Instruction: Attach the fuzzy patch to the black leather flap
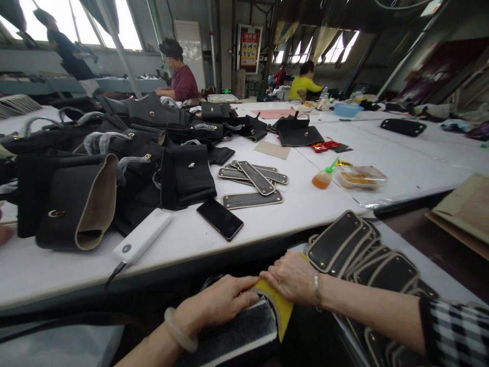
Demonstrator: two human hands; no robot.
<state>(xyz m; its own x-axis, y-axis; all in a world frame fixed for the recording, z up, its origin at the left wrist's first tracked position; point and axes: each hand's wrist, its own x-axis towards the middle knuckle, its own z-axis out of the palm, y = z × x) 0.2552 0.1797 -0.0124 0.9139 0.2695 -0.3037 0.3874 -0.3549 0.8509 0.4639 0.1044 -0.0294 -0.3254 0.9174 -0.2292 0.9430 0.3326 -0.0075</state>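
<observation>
My left hand (214, 306) lies flat, fingers stretched, on a black fuzzy piece (237, 334) with a yellow curved edge (280, 306), low in front of the white table (183, 239). My right hand (292, 278) rests on the yellow edge from the right, fingers curled down over it; what they grip is hidden. A fanned row of black rounded panels with tan borders (362, 255) lies just right of my right hand.
On the table lie a black phone (220, 218), a white power bank (142, 235) with its cable, several more bordered panels (252, 181), heaps of black bags (95, 168), a small orange bottle (324, 177) and a snack packet (361, 177). Other people sit working at the far end.
</observation>
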